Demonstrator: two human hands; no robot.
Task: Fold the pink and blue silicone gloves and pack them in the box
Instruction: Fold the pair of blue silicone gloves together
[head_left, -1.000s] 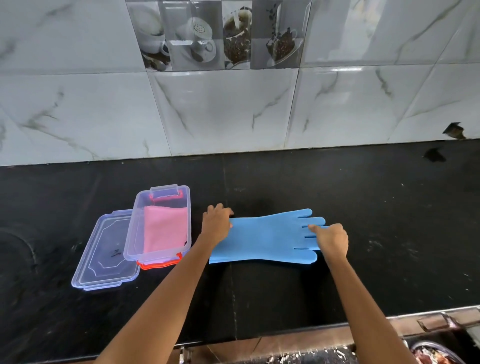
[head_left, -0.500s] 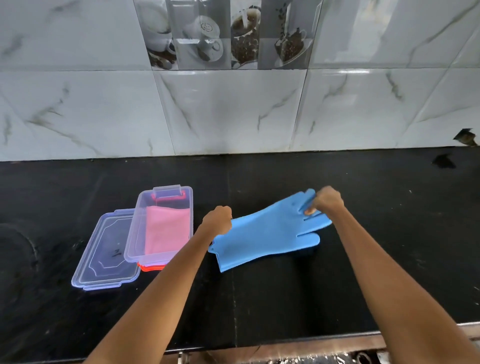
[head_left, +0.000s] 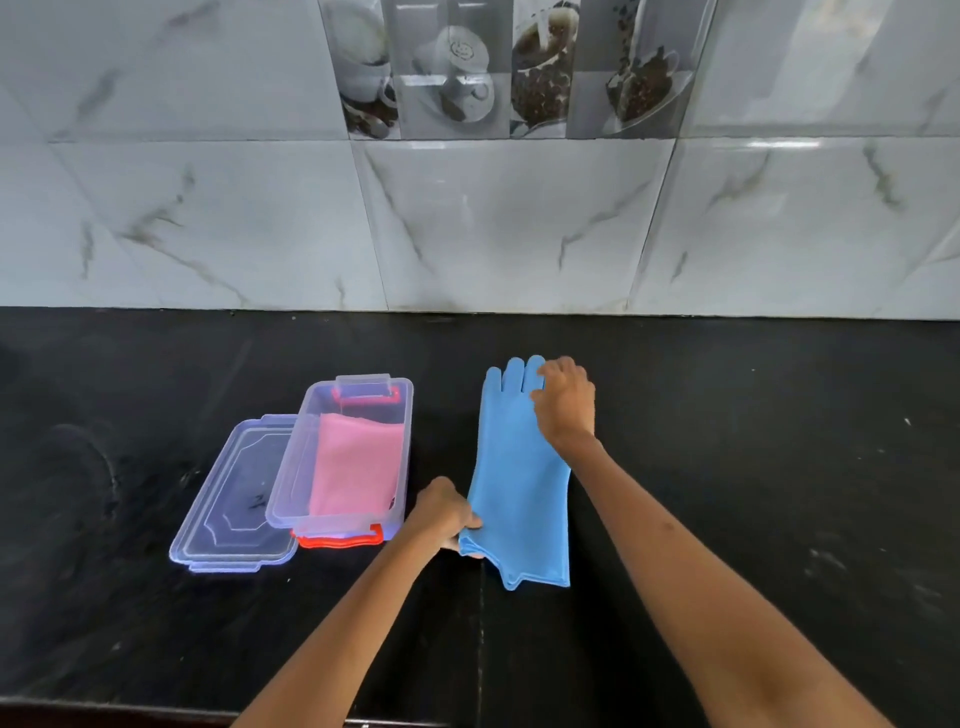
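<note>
Gloves first: blue glove (head_left: 519, 467) is lying flat on the black counter (head_left: 753, 493), running lengthwise with its fingertips pointing toward 12 o'clock and the cuff toward 6. Left hand (head_left: 441, 514) is pinching the cuff's left edge, down around 7 o'clock of the glove, fingers curled tight on the silicone. Right hand (head_left: 566, 405) is sitting up at about 1 o'clock of the glove, fingers curled over the glove's finger end and gripping it there, though I can't really see how much silicone it's got.

Pink glove (head_left: 358, 467) is already folded and lying inside the clear box (head_left: 291, 467), which is sitting at 9 o'clock from the blue one, just beside the left hand but not touching it. Box has red-orange clips showing at its near end and far end. Its clear lid (head_left: 228, 514) is lying flat on the counter at 9 o'clock of the box, tucked partly under the box's left edge as far as I can tell.

Marble-look tiled wall (head_left: 467, 218) is running along the back at 12 o'clock, with a strip of coffee-cup picture tiles (head_left: 498, 67) up top.
</note>
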